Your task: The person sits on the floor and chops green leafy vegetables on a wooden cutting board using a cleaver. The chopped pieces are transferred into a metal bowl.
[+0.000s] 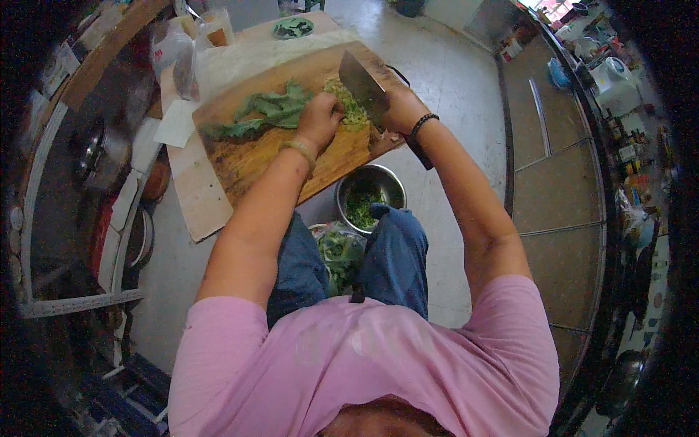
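On a wooden cutting board (322, 172) lie dark leafy greens (273, 106) and a heap of chopped pale green stems (352, 106). My left hand (321, 117) rests over the stem end of the greens, its fingers curled beside the chopped heap; what its fingertips grip is hidden. Around the handle of a broad cleaver (360, 82) my right hand (403, 109) is closed. The blade stands tilted just right of the heap, its tip pointing away from me. Below the board's near edge, a steel bowl (404, 191) holds chopped greens.
A plastic bag of leafy greens (341, 248) stands between my knees. Beyond the board are a green plate (293, 28) with dark pieces and clear plastic bags (177, 46). The board lies on a low table (199, 213). Shelving with pots stands left; a cluttered counter runs along the right.
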`<action>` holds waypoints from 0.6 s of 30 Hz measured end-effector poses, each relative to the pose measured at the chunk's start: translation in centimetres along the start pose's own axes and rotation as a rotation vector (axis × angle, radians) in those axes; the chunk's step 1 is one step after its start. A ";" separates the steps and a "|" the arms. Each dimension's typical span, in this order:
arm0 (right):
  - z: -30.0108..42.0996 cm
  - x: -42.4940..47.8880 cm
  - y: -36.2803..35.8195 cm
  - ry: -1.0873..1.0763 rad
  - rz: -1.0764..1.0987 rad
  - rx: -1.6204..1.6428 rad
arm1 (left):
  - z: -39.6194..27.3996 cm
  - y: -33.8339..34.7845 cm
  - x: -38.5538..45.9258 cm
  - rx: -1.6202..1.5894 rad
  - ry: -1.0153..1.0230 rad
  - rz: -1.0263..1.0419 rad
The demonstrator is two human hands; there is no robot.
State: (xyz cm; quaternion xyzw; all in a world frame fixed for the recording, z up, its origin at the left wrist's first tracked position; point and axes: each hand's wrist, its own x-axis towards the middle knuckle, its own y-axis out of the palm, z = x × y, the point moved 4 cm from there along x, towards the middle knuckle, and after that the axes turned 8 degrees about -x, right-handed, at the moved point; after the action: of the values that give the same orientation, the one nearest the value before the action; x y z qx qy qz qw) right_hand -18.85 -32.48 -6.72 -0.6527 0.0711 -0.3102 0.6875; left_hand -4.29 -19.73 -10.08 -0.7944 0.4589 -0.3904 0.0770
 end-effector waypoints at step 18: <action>4.9 -0.5 -3.4 0.127 0.280 0.036 | 0.2 -0.2 -0.3 0.019 0.003 -0.018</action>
State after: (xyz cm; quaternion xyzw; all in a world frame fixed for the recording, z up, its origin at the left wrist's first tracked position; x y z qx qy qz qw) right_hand -17.94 -27.89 -3.03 -0.6032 0.1992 -0.2531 0.7297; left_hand -4.09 -19.44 -10.35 -0.7970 0.4482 -0.3969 0.0806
